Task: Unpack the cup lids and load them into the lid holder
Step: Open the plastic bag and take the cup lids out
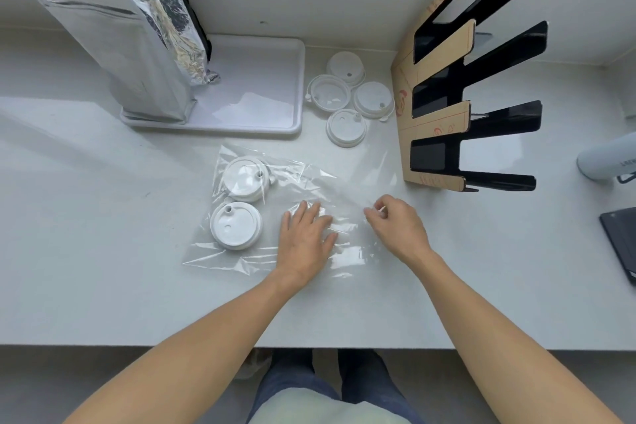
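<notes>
Left hand (304, 237) lies flat, grip released, on the clear bag (275, 217); right hand (395, 225) pinches the bag's film.

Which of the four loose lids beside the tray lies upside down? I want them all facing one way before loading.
The leftmost lid, nearest the tray: its hollow underside faces up, while the other three show domed tops.

2 lids (241, 203) in bag (309, 182); 4 lids (347, 100) btwn tray (275, 86) & holder (437, 107)
</notes>
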